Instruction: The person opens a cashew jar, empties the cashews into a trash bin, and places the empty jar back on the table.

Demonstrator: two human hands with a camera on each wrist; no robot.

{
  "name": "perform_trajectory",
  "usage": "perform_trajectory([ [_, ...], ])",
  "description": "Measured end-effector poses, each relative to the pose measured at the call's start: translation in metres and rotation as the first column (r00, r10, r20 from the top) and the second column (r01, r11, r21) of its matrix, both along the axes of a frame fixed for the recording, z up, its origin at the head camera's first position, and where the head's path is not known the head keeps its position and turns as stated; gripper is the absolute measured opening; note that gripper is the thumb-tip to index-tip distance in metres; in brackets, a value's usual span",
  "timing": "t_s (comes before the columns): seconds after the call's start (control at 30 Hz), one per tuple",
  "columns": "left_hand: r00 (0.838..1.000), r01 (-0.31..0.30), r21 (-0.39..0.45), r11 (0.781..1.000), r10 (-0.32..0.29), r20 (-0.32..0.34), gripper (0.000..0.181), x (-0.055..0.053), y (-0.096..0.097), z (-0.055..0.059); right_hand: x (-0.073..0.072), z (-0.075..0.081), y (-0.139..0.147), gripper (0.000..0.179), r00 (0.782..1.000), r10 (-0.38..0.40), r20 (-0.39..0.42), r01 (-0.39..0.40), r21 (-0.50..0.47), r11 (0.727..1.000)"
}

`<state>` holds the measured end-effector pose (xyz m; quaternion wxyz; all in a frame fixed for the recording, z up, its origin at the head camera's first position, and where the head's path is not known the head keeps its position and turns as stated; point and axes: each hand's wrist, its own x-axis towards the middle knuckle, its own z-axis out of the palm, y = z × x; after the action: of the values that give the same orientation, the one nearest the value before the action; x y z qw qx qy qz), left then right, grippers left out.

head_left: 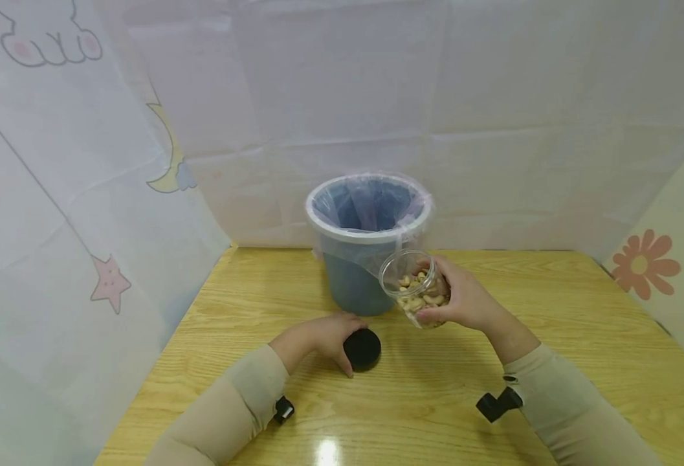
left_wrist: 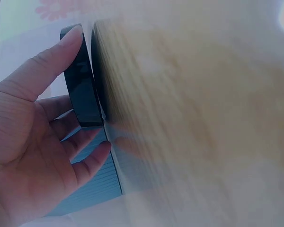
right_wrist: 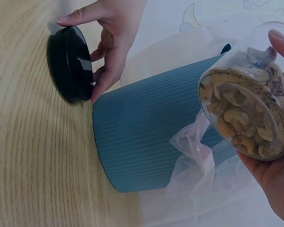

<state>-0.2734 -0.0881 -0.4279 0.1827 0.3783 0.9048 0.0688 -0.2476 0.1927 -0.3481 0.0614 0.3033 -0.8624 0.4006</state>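
My right hand (head_left: 464, 298) grips a clear, open-topped jar (head_left: 402, 275) around its side. Cashews (right_wrist: 248, 120) fill its lower part, with brownish crumbs among them. The jar is tilted, its mouth towards the left, in front of the bin and above the table. My left hand (head_left: 331, 338) holds a round black jar lid (head_left: 363, 350) by its rim, thumb on the near side and fingers on the far side. In the left wrist view the lid (left_wrist: 80, 87) is very close to the tabletop; whether it touches I cannot tell.
A blue ribbed bin (head_left: 353, 278) with a white rim and a clear plastic liner (head_left: 371, 200) stands at the back of the wooden table (head_left: 248, 291). Part of the liner hangs outside, near the jar. Printed cloth walls (head_left: 342, 84) enclose the table's back and sides.
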Motion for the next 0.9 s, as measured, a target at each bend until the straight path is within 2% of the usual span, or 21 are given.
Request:
perform_trajectory([
  [0.27, 1.0, 0.003, -0.005, 1.0, -0.003, -0.008, 0.095, 0.0013, 0.0007, 0.0008, -0.0013, -0.0011, -0.0004, 0.079, 1.0, 0.019, 0.013, -0.019, -0.017, 1.0],
  [0.7, 0.998, -0.021, 0.025, 0.999, 0.019, 0.06, 0.094, 0.0016, 0.0003, 0.0052, -0.0024, -0.0015, 0.0013, 0.079, 0.999, 0.022, 0.032, -0.022, -0.024, 0.999],
  [0.9, 0.999, -0.014, 0.061, 0.998, 0.012, 0.033, 0.086, -0.0015, -0.0068, 0.0093, -0.0015, 0.0014, 0.0017, 0.082, 0.999, 0.011, 0.036, -0.01, -0.023, 1.0],
])
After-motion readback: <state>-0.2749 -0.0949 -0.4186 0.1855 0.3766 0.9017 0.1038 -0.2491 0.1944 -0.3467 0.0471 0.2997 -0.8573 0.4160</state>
